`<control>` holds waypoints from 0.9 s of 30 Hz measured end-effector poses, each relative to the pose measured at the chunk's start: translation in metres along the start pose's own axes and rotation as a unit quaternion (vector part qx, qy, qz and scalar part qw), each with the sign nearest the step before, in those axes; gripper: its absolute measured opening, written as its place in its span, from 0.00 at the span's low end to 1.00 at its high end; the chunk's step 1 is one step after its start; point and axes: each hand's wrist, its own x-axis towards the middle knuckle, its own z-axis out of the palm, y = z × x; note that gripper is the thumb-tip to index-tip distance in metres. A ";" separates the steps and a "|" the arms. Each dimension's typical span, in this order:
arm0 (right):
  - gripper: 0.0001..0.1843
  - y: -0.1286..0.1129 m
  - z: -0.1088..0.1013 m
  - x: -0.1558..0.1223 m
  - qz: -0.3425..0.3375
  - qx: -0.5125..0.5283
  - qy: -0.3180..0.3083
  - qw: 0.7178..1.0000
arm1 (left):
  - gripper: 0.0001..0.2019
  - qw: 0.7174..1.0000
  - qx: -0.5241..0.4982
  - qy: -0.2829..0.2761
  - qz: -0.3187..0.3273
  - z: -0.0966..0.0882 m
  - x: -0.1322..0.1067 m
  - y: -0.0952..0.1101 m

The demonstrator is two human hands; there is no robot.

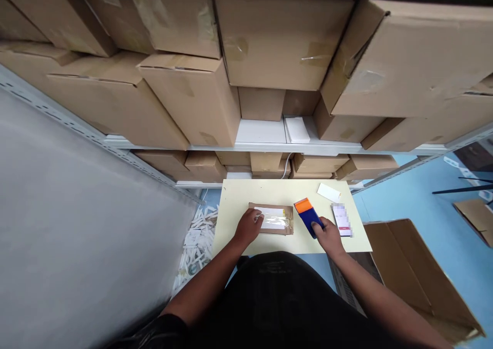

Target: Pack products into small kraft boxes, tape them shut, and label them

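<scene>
A flat, small cardboard parcel [288, 225] lies on the cream tabletop [235, 192], with a white label [274, 215] on top and shiny clear tape across its right part. My left hand [248, 227] is closed at the parcel's left end, its fingers bent and pressing on the label. In my right hand [328, 236] is a flat blue-and-orange block [310, 220], tilted, its orange end pointing away from me; my thumb lies over its near end. The block is just right of the parcel, apart from it. What kind of thing it is cannot be made out.
A phone with a lit screen [342, 220] lies right of my right hand, below a white slip [328, 192]. Shelves of cardboard boxes [285, 41] rise behind the table. White paper scraps [198, 241] cover the floor at left. An open carton [416, 272] stands at right.
</scene>
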 end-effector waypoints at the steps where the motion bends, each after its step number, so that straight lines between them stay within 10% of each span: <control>1: 0.23 -0.017 -0.003 0.001 0.000 0.029 -0.013 1.000 | 0.13 1.000 -0.017 0.002 -0.007 -0.002 0.000 0.002; 8: 0.30 -0.102 0.026 0.025 -0.113 0.002 -0.174 0.978 | 0.22 0.976 -0.190 -0.019 -0.110 -0.015 0.007 0.007; 20: 0.30 -0.101 0.041 0.039 -0.180 -0.018 -0.235 0.955 | 0.21 0.815 -0.517 -0.114 -0.236 -0.021 0.002 -0.002; 27: 0.28 -0.106 0.037 0.045 -0.163 -0.024 -0.270 0.949 | 0.18 0.839 -0.483 -0.075 -0.237 -0.001 -0.001 -0.007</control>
